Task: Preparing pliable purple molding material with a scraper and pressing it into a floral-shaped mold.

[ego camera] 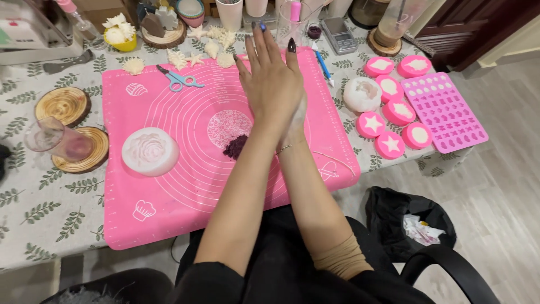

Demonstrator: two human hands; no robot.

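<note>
**Pink mat, two hands pressed together**

Pink silicone covers the middle of the table as a baking mat (169, 219) with white printed circles. Above it the left hand (270, 84) lies flat on top of the right hand (298, 115), palms together, fingers straight and closed side by side. Most of the right hand is hidden; only its pale, powdery edge shows, so I cannot tell if something is between the palms. Just below the wrists sits a dark purple crumbly heap (235, 146) beside a round lace-patterned disc (225, 125). A white rose-shaped mould (149, 151) rests further left, blue scissors (179, 80) near the mat's top edge.
</note>
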